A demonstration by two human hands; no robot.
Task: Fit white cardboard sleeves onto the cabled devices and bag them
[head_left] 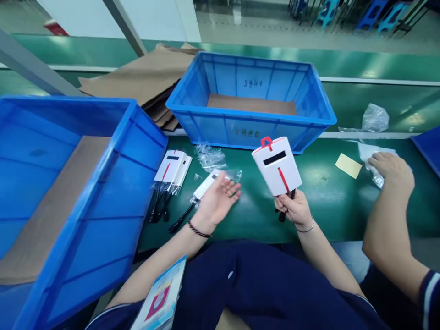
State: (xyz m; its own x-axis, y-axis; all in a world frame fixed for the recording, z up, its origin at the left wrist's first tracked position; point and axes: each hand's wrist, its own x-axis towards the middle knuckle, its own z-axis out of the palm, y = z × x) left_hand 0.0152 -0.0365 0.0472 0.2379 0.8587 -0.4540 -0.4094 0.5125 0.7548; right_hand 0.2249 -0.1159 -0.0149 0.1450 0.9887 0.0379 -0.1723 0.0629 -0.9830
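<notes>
My right hand (pixel 294 208) grips a flat white device (pixel 277 168) with a red stripe, a dark window and a red loop on top, by its lower end. A bit of black cable shows below the fingers. My left hand (pixel 220 196) is held palm up, fingers apart, with nothing in it. Partly behind that hand lies a similar white device (pixel 204 185) with a black cable, near clear plastic; whether the hand touches it I cannot tell. Farther left, more white devices (pixel 169 167) in clear bags lie overlapping, their black cables toward me.
A blue crate (pixel 250 123) with cardboard inside stands at the back; another blue crate (pixel 99 229) is at left. Brown cardboard sheets (pixel 147 75) lie behind. Crumpled plastic (pixel 210 157) and a yellow card (pixel 348 165) lie on the green table (pixel 323 206). A co-worker's hand (pixel 393 172) handles plastic at right.
</notes>
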